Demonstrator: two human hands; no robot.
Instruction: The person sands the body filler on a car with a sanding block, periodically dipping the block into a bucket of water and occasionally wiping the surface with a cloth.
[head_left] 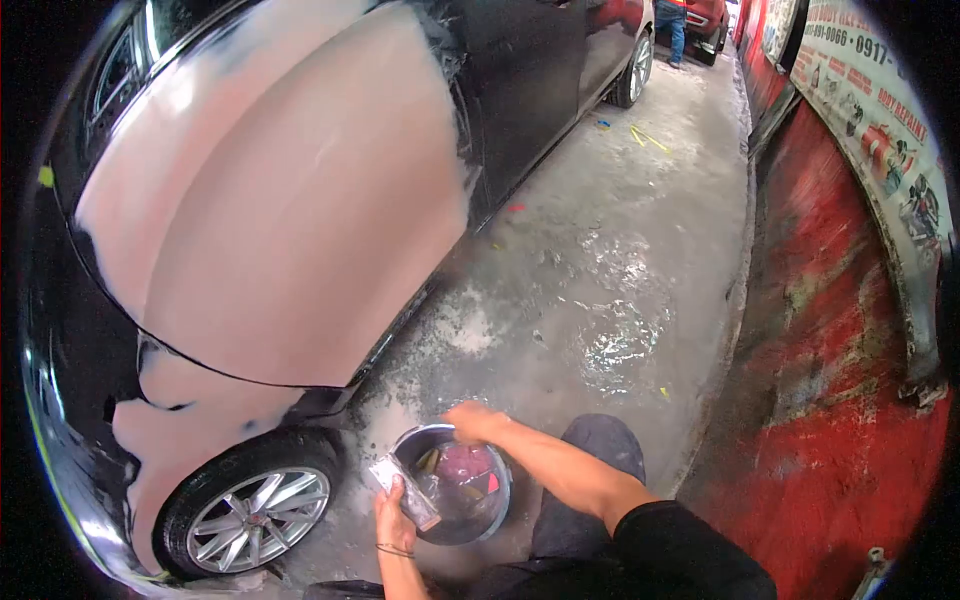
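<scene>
My left hand [393, 515] is closed around a flat, pale rectangular sanding block [404, 490] with a brownish end. It holds the block beside and partly over the left rim of a round dark bucket [503, 500]. Water stands in the bucket, with a pinkish-red piece [466, 463] and other pieces I cannot make out. My right hand [472, 422] is at the bucket's far rim, its fingers curled; what they hold, if anything, is hidden. Left of the bucket stands a dark car with a large pinkish-beige filler area [310, 200] across its door and rear panel.
The car's wheel [258, 522] is close to my left hand. Wet concrete floor [610, 280] runs forward, with yellow tape strips [650, 138] on it. A worn red wall [830, 400] with a sign [880, 110] lines the right. Farther off stands a person in blue trousers [672, 40].
</scene>
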